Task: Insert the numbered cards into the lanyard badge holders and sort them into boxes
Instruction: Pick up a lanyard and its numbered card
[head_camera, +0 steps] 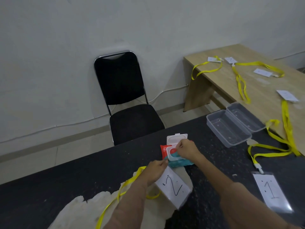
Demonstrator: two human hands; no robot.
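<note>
Head view: the white paper card marked 2 [173,187] lies in a clear plastic badge holder on the black speckled table [74,182], just under the left wrist, with its yellow ribbon lanyard [128,180] trailing toward the near-left edge. A second white card marked 1 [272,192] sits in its own clear holder at the near right, clipped to another yellow lanyard.

Both look loaded, but neither is sorted. The two clear rectangular plastic boxes [228,129], side by side at the table's far right, hold nothing. On the light wooden table [257,90] beyond them lie several more small white cards [287,95] with yellow lanyards. They are too small to tell whether those cards are sleeved. By my reckoning the task is at an early stage, with most of the inserting and all the boxing left.

Neither hand is on the task's things. The left hand [156,171] pinches the near corner of a red-and-teal wet-wipe pack [177,162], whose white flip lid stands open. The right hand [186,150] has its fingers curled and pinching at the pack's opening. Whether it has a wipe, I cannot tell.

The pack lies between the card marked 2 and the boxes, and the left forearm covers part of that lanyard. A black padded chair [125,90] stands against the wall, and a pale worn patch [79,212] marks the near table edge.
</note>
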